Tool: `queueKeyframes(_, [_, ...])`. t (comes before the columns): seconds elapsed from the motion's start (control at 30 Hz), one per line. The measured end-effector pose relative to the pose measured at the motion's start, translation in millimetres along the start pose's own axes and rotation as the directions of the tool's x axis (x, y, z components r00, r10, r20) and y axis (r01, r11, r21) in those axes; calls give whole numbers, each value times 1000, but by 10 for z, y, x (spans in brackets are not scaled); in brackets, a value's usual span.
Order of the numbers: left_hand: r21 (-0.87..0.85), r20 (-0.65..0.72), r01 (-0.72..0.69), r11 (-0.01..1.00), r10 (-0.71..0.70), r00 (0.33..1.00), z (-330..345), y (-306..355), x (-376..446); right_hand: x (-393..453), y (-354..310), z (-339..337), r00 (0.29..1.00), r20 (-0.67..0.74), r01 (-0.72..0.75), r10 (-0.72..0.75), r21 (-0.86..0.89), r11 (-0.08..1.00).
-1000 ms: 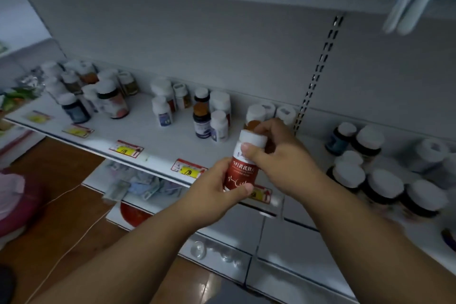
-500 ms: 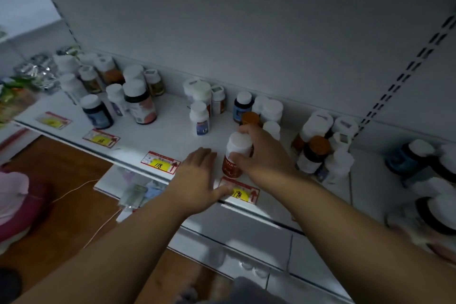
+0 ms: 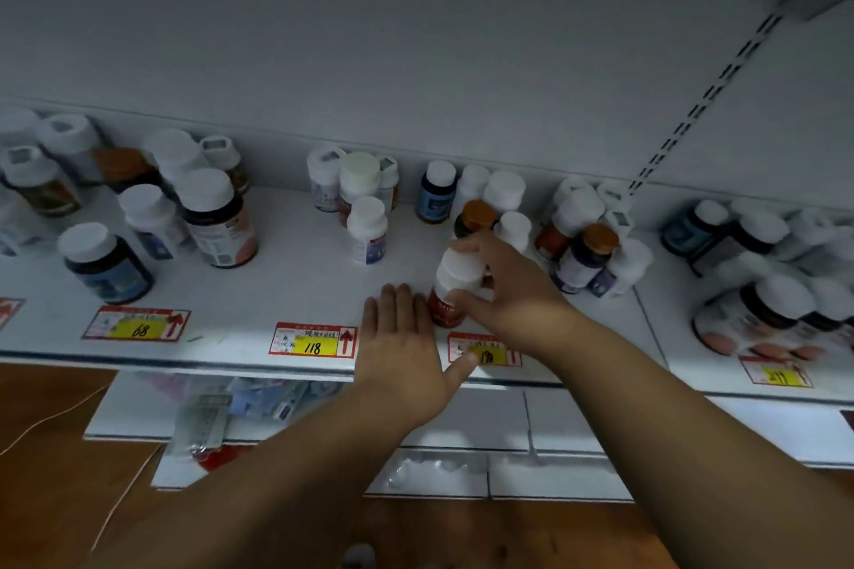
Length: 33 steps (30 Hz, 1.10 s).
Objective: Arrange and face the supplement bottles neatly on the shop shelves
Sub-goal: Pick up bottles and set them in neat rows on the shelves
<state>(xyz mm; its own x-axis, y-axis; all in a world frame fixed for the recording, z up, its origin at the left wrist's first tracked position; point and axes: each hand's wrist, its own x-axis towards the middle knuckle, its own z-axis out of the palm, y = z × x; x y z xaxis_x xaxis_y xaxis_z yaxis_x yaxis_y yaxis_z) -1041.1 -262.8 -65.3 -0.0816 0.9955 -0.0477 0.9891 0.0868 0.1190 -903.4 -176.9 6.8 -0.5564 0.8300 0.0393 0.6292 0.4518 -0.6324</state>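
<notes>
Head view shows the red-labelled white-capped plastic bottle (image 3: 450, 286), held in mid-air by both hands a second ago, now standing upright on the white shelf (image 3: 295, 273) near its front edge. The right hand (image 3: 501, 291) grips it by cap and side. The left hand (image 3: 402, 337) has released it and lies flat, fingers straight, just beside it.

A red-labelled, white-capped supplement bottle (image 3: 455, 286) stands upright near the shelf (image 3: 295, 282) front edge.
</notes>
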Motion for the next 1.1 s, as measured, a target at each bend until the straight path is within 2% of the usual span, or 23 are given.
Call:
queueKeyframes(0.1, [-18,-10,-12,1000,12,1000,-70,-25,-44,-36,-58,-11,1000,-9,-7,7,29,1000])
queueKeyframes(0.17, [-101,-92,2,995,-11,996,-198,-5,-114,-108,-99,-92,999,-33,11,-8,97,995])
queueKeyframes(0.27, [-233,-305,-97,968,22,952,-381,102,-265,-313,-132,-338,978,-205,77,-44,155,985])
queueKeyframes(0.33, [-245,-368,-216,945,115,923,-459,277,-348,-528,-112,-538,949,-312,73,-34,114,991])
queueKeyframes(0.43, [-254,-364,-367,895,263,893,-551,764,-328,-897,65,-863,918,-397,9,15,60,998])
queueKeyframes(0.53, [-291,-359,-452,843,342,869,-606,1426,-183,-1330,413,-1245,883,-459,-82,101,60,995])
queueKeyframes(0.67, [-338,-368,-469,816,344,864,-604,2387,-10,-1909,999,-1826,823,-548,-124,146,77,989])
queueKeyframes(0.83, [-356,-402,-459,814,311,861,-603,3476,85,-2404,1730,-2555,813,-563,-142,148,55,988])
queueKeyframes(1.1, [-292,-456,-462,838,302,837,-752,4408,552,-2285,2531,-3262,801,-580,-126,152,84,988])
